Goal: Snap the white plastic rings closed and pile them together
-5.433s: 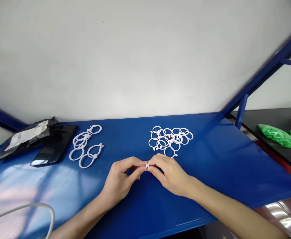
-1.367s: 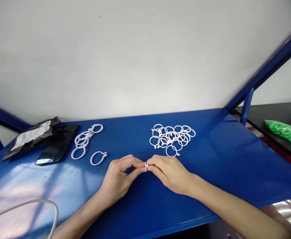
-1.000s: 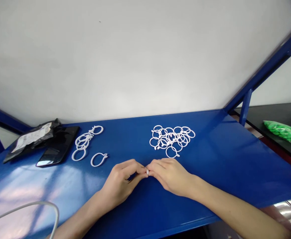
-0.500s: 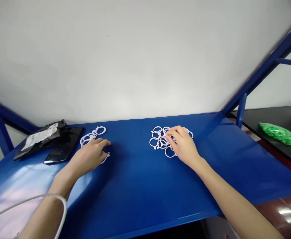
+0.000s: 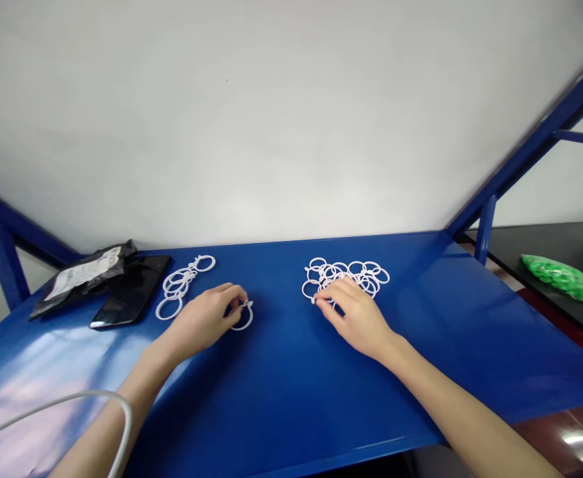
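My left hand (image 5: 209,317) is closed in a pinch on a white ring (image 5: 251,318) with a small knob or eyelet, held low over the blue table (image 5: 281,392). Behind that hand, several similar white rings (image 5: 168,318) lie overlapping in a row. On the right, my right hand (image 5: 358,315) reaches over a pile of white rings (image 5: 388,275). Its thumb and forefinger are pinched at the knob of a ring (image 5: 303,287) on the pile's left edge. The palm and fingers hide part of the pile.
At the left lie a black plastic parcel (image 5: 85,275) with a white label and a dark phone-like slab (image 5: 132,299). A white cable (image 5: 72,396) loops over my left forearm. Blue frame bars (image 5: 484,229) flank the table. A bag of green pieces (image 5: 560,275) rests on a black surface.
My left hand has moved right, away from the left row, and a ring now shows in its fingers. My right hand has shifted left and nearer to me, to the pile's left edge.
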A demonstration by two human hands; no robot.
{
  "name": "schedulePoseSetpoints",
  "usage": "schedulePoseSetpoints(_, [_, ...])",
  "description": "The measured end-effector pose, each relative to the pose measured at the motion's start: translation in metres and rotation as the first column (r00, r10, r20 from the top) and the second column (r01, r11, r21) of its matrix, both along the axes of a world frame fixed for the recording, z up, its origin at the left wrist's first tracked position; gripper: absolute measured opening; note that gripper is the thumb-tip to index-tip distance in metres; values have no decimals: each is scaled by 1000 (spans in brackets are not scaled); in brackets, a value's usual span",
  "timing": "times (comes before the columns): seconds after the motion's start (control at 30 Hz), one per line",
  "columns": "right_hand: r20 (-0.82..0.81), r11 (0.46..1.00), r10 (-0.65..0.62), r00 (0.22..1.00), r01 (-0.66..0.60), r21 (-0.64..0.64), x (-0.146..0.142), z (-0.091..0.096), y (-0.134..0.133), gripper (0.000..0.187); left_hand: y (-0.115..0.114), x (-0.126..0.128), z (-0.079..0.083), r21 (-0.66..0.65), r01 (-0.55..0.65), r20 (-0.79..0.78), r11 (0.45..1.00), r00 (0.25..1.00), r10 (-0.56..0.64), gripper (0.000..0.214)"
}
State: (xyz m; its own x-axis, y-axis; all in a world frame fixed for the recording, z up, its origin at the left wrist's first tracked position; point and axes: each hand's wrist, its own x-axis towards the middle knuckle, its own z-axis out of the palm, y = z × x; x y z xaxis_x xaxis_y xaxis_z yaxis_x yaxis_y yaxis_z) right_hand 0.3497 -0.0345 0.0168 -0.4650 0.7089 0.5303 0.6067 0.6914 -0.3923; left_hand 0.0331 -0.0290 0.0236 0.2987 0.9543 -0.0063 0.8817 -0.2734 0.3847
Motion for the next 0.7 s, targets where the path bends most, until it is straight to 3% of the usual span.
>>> schedulePoseSetpoints(0.1, [30, 987, 100, 995, -96, -132, -13, -2, -13, 17, -13, 35, -8, 84, 59, 169, 995, 983, -73, 19])
schedulePoseSetpoints(0.27, [-2, 945, 96, 995, -91, -314, -24, -6, -22, 9, -35, 75, -26, 221, 97, 319, 970, 933, -166, 16])
schedulePoseSetpoints(0.43, [-114, 903, 60, 992, -102, -416, -25, -3, -22, 3, -42, 78, -22, 269, 104, 397, 958, 894, -208, 14])
schedulePoseSetpoints(0.57, [-190, 900, 56, 980, -132, -415, -25, 0, -24, 3, -43, 77, -11, 225, 112, 496, 968, 842, -212, 15])
schedulePoseSetpoints(0.7, [-220, 909, 80, 972, -162, -385, -23, -1, -23, 7, -42, 75, -13, 198, 47, 569, 979, 808, -154, 13])
